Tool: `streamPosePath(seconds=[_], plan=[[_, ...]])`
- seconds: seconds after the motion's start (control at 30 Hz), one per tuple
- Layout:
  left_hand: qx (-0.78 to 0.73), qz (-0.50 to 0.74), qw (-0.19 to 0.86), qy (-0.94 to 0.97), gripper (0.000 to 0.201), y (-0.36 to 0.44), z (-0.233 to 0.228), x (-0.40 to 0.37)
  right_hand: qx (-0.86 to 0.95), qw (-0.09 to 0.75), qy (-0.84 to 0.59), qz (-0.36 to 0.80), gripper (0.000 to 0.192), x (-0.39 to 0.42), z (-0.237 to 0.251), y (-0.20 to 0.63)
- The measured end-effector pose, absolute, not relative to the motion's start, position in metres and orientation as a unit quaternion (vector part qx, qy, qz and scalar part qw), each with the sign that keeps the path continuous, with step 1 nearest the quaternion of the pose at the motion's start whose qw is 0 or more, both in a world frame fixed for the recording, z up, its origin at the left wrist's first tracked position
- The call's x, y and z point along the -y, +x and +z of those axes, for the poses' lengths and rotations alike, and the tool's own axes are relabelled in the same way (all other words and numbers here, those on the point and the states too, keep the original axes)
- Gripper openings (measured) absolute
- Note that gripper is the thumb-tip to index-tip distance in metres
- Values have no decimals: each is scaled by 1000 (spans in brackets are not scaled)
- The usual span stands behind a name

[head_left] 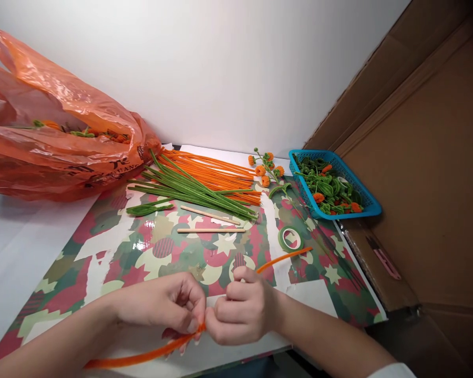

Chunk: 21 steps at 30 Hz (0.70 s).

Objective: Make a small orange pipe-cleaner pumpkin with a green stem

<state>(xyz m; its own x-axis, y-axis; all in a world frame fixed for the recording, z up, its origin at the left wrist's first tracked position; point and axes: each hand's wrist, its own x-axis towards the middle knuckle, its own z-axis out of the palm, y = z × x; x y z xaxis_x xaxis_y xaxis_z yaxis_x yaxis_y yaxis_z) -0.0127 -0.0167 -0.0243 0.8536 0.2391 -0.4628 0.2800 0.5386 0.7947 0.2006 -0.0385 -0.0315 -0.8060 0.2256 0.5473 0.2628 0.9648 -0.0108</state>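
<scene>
Over the front of the table, my left hand [169,304] pinches an orange pipe cleaner [142,358], whose long end trails off to the lower left. My right hand [240,310] is curled closed against the left fingertips, gripping the same orange strand; another orange length [286,259] sticks out above its knuckles toward the upper right. Where the two hands meet, the fingers hide part of the strand. Beyond the hands lie two thin wooden sticks [211,230] and a roll of green floral tape [290,239].
Green pipe cleaners [197,197] lie across orange ones [213,170] at the back. An orange plastic bag [63,157] stands left. At right are a blue basket [362,207] of leaves and flowers, a flower stem [278,184], pink-handled scissors [386,262] and cardboard [425,184].
</scene>
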Motion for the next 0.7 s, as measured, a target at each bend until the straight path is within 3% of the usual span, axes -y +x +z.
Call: streamPosePath(seconds=[0.17,0.5,0.7], plan=[[-346,53,741,573,20,-18,-9,21,927,337,-158,-49,18,35,-36,201],[-392,10,590,706,22,-20,-1,11,939,256,-220,70,23,28,-40,203],[-411,82,435,797,27,-23,-7,8,912,262,-297,104,23,23,-41,209]])
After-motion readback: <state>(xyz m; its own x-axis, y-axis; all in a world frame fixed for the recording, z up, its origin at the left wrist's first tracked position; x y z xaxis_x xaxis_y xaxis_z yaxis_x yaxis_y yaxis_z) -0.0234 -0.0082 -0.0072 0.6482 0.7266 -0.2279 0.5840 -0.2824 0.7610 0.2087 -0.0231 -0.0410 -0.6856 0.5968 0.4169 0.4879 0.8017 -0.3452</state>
